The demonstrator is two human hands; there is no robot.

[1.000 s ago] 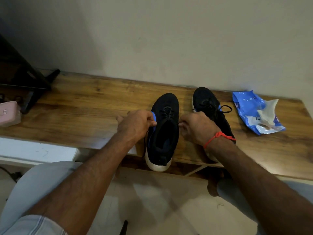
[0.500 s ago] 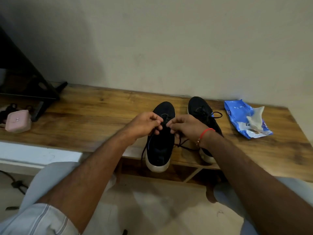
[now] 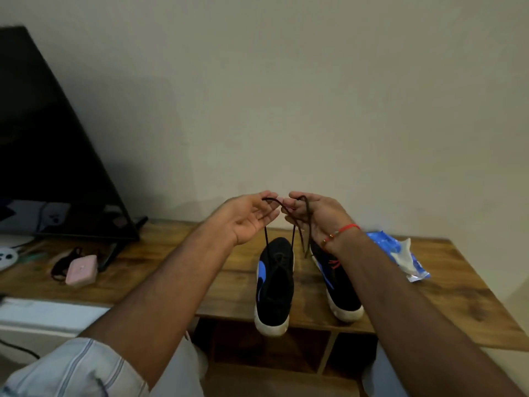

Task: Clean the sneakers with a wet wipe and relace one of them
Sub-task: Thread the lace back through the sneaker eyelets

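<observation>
Sneakers sit side by side at the tabletop's (image 3: 148, 270) front edge, the left sneaker (image 3: 274, 285) with its heel overhanging, the right sneaker (image 3: 337, 285) half hidden behind the forearm. Both hands are raised above them: the left hand (image 3: 247, 217) pinches one end of the black shoelace (image 3: 293, 224) at its fingertips, the right hand (image 3: 317, 213) pinches the other, and both strands run down to the left sneaker. Pulling higher could tip that overhanging shoe off the edge, or drag the lace unevenly through the eyelets. A blue wet-wipe pack (image 3: 400, 253) lies near the right sneaker, one white wipe poking out of its opening.
</observation>
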